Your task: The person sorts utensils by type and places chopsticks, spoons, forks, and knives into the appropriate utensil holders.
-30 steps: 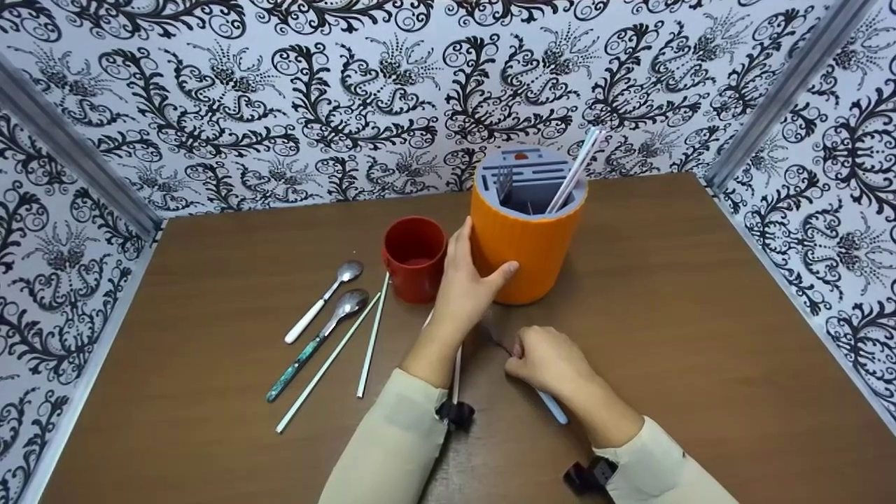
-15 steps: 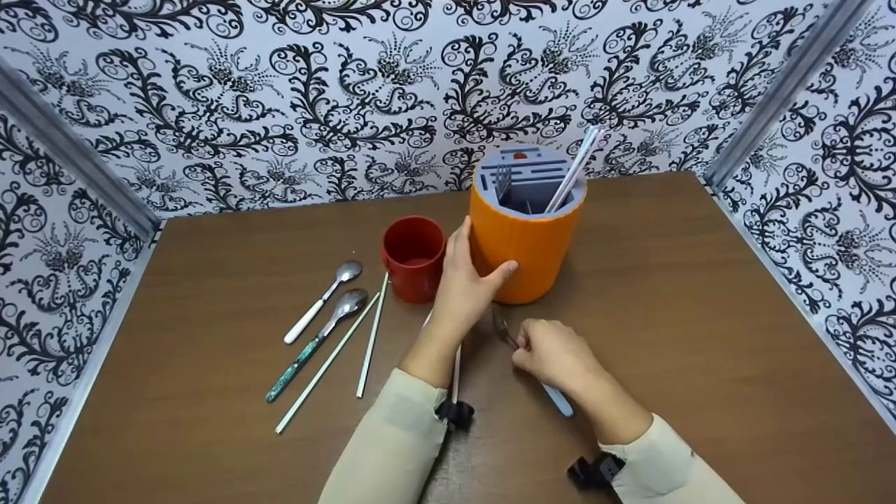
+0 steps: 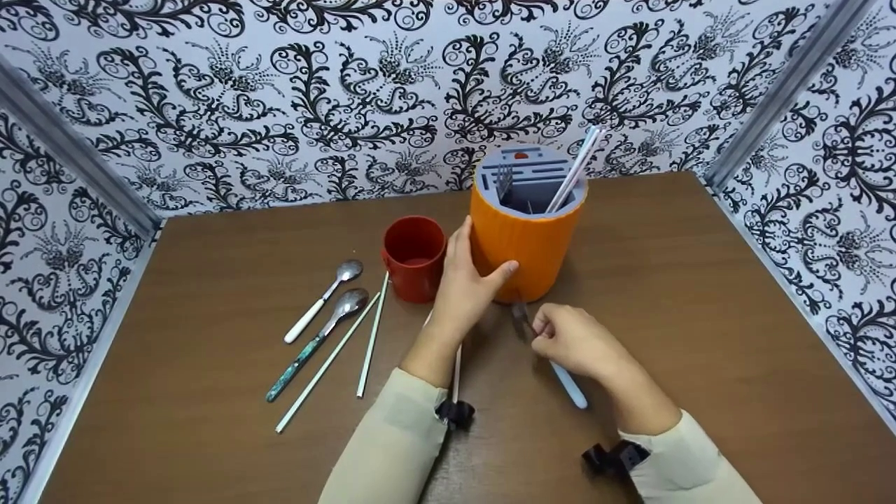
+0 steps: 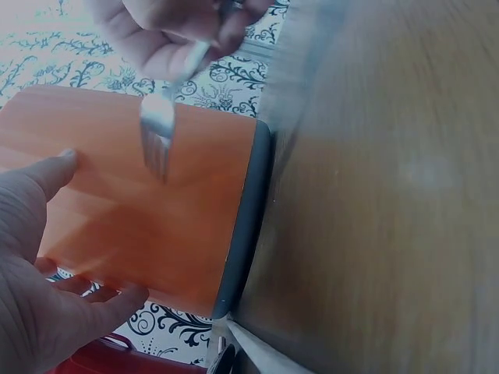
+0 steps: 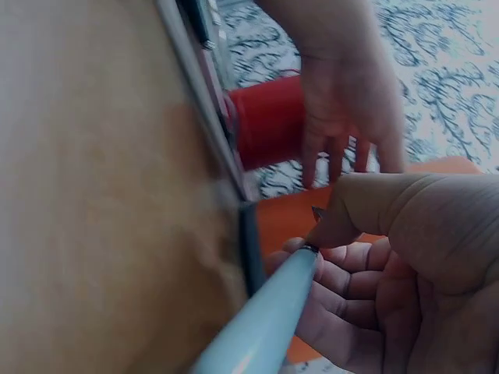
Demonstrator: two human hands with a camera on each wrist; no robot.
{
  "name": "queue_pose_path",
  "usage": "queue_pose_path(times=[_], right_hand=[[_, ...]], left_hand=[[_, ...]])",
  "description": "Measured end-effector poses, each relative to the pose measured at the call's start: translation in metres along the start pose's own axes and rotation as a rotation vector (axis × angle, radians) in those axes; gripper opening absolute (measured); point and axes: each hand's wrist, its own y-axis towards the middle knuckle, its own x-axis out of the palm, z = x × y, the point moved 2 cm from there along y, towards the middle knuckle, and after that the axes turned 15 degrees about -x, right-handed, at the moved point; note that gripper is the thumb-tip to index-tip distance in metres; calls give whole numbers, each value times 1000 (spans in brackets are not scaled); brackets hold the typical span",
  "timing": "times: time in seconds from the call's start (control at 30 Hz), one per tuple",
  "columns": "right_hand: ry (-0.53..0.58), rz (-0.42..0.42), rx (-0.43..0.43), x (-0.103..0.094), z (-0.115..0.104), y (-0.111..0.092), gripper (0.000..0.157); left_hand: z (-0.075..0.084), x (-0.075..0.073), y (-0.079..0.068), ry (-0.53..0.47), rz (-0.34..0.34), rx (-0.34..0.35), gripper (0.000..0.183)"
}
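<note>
My left hand rests against the orange cutlery holder, its thumb spread across the front and its fingers along the left side. Just in front of the holder, my right hand pinches a fork by its neck. The fork's light blue handle slants down towards me, and its metal tines point at the holder's base. In the left wrist view the fork head appears against the orange wall. Its blue handle fills the lower part of the right wrist view. Chopsticks and another fork stand in the holder's grey top.
A red cup stands left of the holder. Further left lie a white-handled spoon, a teal-handled spoon and two loose chopsticks. Another chopstick lies partly hidden under my left forearm. Patterned walls enclose the table.
My right hand has moved right and slightly away from me with the fork, bringing the tines near the holder's base. My left hand and the holder stay in place.
</note>
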Motion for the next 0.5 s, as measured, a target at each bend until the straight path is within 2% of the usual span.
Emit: queue_pose_path(times=[0.2, 0.33, 0.5], right_hand=[[71, 29, -57, -21, 4, -6, 7], [178, 48, -100, -34, 2, -11, 6], [319, 100, -114, -51, -1, -18, 4]], left_hand=[[0, 0, 0, -9, 1, 4, 99], [0, 0, 0, -6, 6, -1, 99], [0, 0, 0, -5, 1, -4, 99]])
